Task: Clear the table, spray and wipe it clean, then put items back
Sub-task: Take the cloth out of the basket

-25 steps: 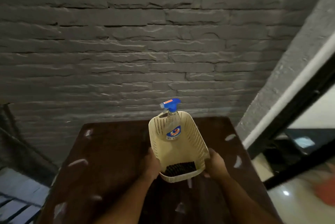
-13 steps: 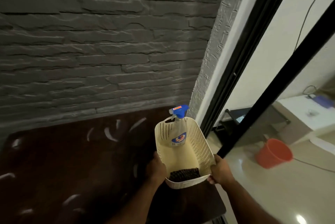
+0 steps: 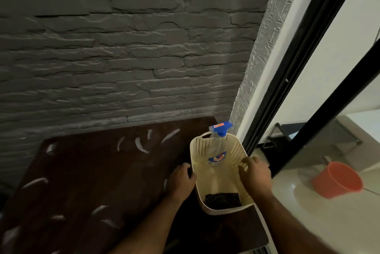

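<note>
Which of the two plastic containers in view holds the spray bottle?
The cream perforated basket on the table, between both hands, holds the spray bottle. The orange bucket sits apart on the floor at right.

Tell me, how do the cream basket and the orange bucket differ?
The cream basket is oblong with perforated walls; the orange bucket is round and solid-walled. The basket sits on the dark table, the bucket on the pale floor. The basket holds a spray bottle and dark cloth; the bucket's inside isn't visible. Both look plastic.
</note>
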`<state>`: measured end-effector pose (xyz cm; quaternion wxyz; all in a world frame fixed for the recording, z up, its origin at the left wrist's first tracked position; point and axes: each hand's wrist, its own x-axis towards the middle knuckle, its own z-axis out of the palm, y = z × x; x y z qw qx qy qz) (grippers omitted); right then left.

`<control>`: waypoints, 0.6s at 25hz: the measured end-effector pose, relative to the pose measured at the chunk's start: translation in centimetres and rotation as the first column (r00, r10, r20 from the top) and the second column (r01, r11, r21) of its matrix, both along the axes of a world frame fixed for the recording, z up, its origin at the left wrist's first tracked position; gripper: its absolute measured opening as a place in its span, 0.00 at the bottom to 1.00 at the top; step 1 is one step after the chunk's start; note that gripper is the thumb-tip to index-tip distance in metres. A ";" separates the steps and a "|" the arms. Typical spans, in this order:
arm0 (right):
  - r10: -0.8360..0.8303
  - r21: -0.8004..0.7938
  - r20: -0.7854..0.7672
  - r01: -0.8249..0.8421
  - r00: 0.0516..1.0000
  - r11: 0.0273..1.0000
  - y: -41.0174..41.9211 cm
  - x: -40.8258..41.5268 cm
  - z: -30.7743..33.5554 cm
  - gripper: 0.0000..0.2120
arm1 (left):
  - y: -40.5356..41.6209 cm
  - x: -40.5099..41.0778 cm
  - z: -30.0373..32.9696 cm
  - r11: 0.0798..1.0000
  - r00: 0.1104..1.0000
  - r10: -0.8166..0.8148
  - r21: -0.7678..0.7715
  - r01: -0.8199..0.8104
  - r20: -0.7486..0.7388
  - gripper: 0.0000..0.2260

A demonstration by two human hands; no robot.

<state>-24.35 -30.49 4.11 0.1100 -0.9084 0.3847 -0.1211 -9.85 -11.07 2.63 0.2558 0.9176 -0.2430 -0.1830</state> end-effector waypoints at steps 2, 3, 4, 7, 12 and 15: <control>0.133 0.190 -0.089 -0.114 0.987 0.975 0.5 2.2 -0.1 0.11 | 0.1 0.7 0.6 0.998 0.997 -0.028 -0.061 0.033 0.076 0.11; 0.215 0.319 -0.207 -0.142 0.954 0.937 0.8 3.0 -0.5 0.13 | 0.2 0.9 1.0 0.996 0.994 -0.037 -0.080 0.045 0.103 0.09; 0.314 0.430 -0.326 -0.156 0.892 0.889 1.2 3.6 -1.2 0.17 | 0.3 1.0 1.3 0.994 0.992 -0.043 -0.094 0.055 0.121 0.09; 0.510 0.595 -0.532 -0.130 0.676 0.793 1.7 4.8 -3.9 0.34 | 0.5 1.0 1.7 0.989 0.987 -0.065 -0.126 0.084 0.146 0.10; 0.580 0.570 -0.628 -0.202 0.519 0.797 2.8 6.4 -6.1 0.28 | 0.9 1.0 2.2 0.986 0.992 -0.060 -0.150 0.077 0.112 0.11; 0.534 0.461 -0.601 -0.289 0.595 0.839 2.7 6.2 -5.6 0.18 | 1.0 1.2 2.2 0.982 0.997 -0.025 -0.184 0.039 0.074 0.10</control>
